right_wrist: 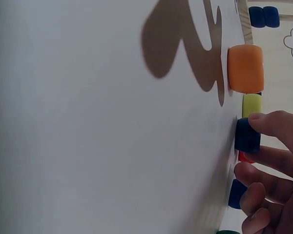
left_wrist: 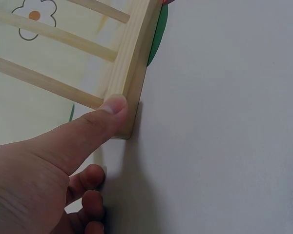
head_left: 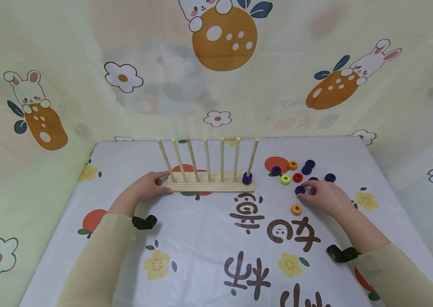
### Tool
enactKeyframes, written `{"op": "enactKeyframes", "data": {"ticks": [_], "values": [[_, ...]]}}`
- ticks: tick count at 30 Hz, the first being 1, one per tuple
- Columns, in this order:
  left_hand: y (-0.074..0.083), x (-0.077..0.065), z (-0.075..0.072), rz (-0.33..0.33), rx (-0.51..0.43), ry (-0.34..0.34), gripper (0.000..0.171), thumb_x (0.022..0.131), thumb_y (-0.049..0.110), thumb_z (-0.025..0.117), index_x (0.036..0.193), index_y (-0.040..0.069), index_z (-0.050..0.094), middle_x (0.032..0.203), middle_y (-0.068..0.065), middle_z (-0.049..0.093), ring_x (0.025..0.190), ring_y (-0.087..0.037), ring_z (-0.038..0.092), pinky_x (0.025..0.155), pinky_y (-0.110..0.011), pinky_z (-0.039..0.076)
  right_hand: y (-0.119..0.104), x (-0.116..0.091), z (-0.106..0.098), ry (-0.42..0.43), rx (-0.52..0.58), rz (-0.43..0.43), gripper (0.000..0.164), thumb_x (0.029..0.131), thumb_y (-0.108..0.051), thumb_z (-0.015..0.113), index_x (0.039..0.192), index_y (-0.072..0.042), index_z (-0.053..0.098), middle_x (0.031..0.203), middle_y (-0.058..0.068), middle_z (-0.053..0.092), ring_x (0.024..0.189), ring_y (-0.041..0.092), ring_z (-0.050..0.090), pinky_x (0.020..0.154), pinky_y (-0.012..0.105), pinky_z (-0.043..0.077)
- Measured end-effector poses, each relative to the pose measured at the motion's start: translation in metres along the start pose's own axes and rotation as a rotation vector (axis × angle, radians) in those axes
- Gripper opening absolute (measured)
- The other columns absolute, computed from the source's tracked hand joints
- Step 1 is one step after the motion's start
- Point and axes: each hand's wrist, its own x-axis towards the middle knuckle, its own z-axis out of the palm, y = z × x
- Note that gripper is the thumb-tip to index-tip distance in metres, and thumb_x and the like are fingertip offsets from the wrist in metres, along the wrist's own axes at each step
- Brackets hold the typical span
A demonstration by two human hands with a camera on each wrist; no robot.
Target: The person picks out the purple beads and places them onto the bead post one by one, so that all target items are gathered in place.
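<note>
A pale wooden peg stand point(head_left: 210, 186) with several upright rods lies on the table. At its left end my left hand point(head_left: 148, 185) grips the base, the thumb point(left_wrist: 115, 105) on the front edge and the other fingers partly hidden. Two dark blue beads point(head_left: 247, 178) are stacked at the bottom of the rightmost rod. To the right of the stand, my right hand point(head_left: 325, 198) pinches a dark blue bead point(right_wrist: 247, 135) between thumb and index finger, close over the cloth. Nearest to it are a red bead point(head_left: 297, 177) and an orange bead point(head_left: 296, 209).
Around the right hand lie more loose beads: a yellow bead point(head_left: 285, 179), another orange bead point(head_left: 292, 165) and several dark blue ones, such as the blue bead point(head_left: 330, 177) at the far right. A printed white cloth point(head_left: 193, 243) covers the table, and a patterned curtain point(head_left: 162, 102) hangs behind it.
</note>
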Motion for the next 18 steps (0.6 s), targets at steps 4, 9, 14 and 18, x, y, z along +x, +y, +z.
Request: {"op": "enactKeyframes", "data": {"ticks": [4,9,14,18], "values": [[0.0004,-0.0005,0.0003,0.008,0.0,0.001,0.077,0.086,0.039,0.077,0.152,0.021,0.042,0.095,-0.01,0.047,0.091,-0.025,0.045,0.075,-0.039,0.035,0.0014,0.0005,0.0014,-0.007,-0.002,-0.003,0.052,0.09,-0.039,0.07,0.127,-0.004,0.063,0.081,0.006,0.059,0.071,0.023,0.051,0.059,0.034,0.041],[0.0009,-0.002,0.0004,-0.004,-0.002,-0.004,0.077,0.086,0.039,0.077,0.153,0.022,0.041,0.097,-0.011,0.047,0.092,-0.026,0.046,0.075,-0.039,0.036,0.0014,-0.0006,0.0014,-0.002,-0.002,-0.017,0.049,0.09,-0.038,0.071,0.126,-0.004,0.064,0.08,0.005,0.059,0.07,0.022,0.051,0.059,0.033,0.041],[0.0016,-0.0022,0.0001,-0.024,-0.017,-0.011,0.079,0.085,0.042,0.077,0.153,0.025,0.04,0.102,-0.011,0.048,0.098,-0.027,0.046,0.077,-0.04,0.038,0.0007,-0.0013,-0.0005,0.008,-0.003,-0.016,0.052,0.09,-0.038,0.071,0.127,-0.004,0.063,0.081,0.006,0.059,0.071,0.022,0.051,0.059,0.034,0.04],[0.0013,-0.0023,0.0002,-0.019,-0.016,-0.011,0.078,0.085,0.041,0.077,0.153,0.025,0.04,0.102,-0.012,0.048,0.098,-0.027,0.046,0.077,-0.04,0.038,-0.0025,-0.0022,-0.0057,0.027,-0.001,-0.019,0.055,0.09,-0.039,0.071,0.131,-0.003,0.061,0.082,0.006,0.059,0.072,0.023,0.051,0.058,0.033,0.039]]}}
